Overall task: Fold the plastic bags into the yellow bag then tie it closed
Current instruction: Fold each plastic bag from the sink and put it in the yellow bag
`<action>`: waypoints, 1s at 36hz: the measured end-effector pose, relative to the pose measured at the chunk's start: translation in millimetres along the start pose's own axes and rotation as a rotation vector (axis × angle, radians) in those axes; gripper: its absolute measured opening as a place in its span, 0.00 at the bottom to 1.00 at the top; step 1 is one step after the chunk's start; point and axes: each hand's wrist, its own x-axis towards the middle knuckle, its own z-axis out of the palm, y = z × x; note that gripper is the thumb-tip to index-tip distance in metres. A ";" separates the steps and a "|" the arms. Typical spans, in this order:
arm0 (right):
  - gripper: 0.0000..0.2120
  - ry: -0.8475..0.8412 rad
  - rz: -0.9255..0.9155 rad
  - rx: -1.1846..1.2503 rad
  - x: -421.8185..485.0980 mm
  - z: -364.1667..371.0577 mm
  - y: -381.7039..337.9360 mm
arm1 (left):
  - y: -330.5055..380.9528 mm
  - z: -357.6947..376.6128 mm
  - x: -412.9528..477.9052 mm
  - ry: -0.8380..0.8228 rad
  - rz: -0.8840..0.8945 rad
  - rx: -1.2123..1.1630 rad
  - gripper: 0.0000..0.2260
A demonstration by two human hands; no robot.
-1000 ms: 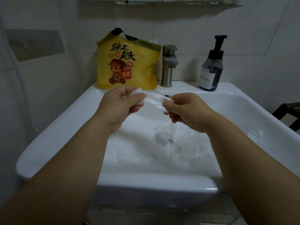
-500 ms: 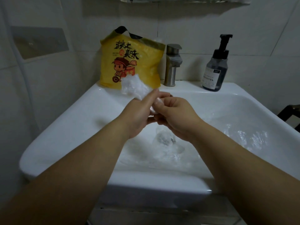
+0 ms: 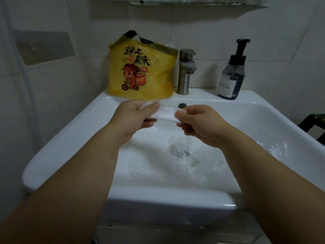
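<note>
folded clear plastic bag (image 3: 166, 113) pinched taut between left hand (image 3: 136, 118) and right hand (image 3: 200, 124), hands apart

Folded clear bag (image 3: 167, 114); upright yellow bag (image 3: 142, 71)

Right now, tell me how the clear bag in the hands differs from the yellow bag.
The clear bag is see-through, unprinted and flattened into a narrow strip; the yellow bag is opaque, printed and bulging. The clear bag is pinched between left hand and right hand; the yellow bag stands untouched on the sink ledge.
</note>
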 end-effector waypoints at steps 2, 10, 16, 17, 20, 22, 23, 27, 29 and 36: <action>0.06 -0.018 0.024 -0.020 -0.4 -8.4 -0.8 | -0.6 -2.0 -2.3 -0.065 -0.028 0.088 0.03; 0.06 -0.101 0.036 0.097 -2.9 -26.1 -5.1 | 9.2 -5.1 -9.7 -0.256 -0.148 -0.116 0.08; 0.10 -0.060 -0.009 0.223 -3.1 -25.7 -8.2 | 15.1 -2.6 -12.8 -0.246 -0.147 -0.224 0.10; 0.11 -0.054 -0.018 0.232 -3.3 -25.3 -8.2 | 15.6 -2.1 -13.2 -0.236 -0.144 -0.226 0.11; 0.12 -0.038 -0.043 0.236 -3.9 -25.5 -8.3 | 17.4 -1.3 -14.1 -0.201 -0.130 -0.257 0.13; 0.13 -0.031 -0.049 0.247 -3.8 -25.1 -9.3 | 18.3 -1.5 -14.1 -0.183 -0.133 -0.297 0.15; 0.12 -0.035 -0.050 0.256 -4.1 -24.5 -10.0 | 18.3 -1.5 -13.7 -0.176 -0.136 -0.312 0.16; 0.10 -0.066 -0.060 0.236 -6.3 -23.1 -10.7 | 14.7 2.6 -12.7 -0.138 -0.111 -0.201 0.09; 0.08 -0.053 -0.068 0.137 -6.3 -22.8 -9.0 | 12.2 4.2 -11.9 -0.123 -0.088 -0.129 0.03; 0.08 0.012 -0.032 0.062 -0.3 -23.2 -3.2 | 9.3 2.7 -8.5 -0.118 -0.074 -0.140 0.08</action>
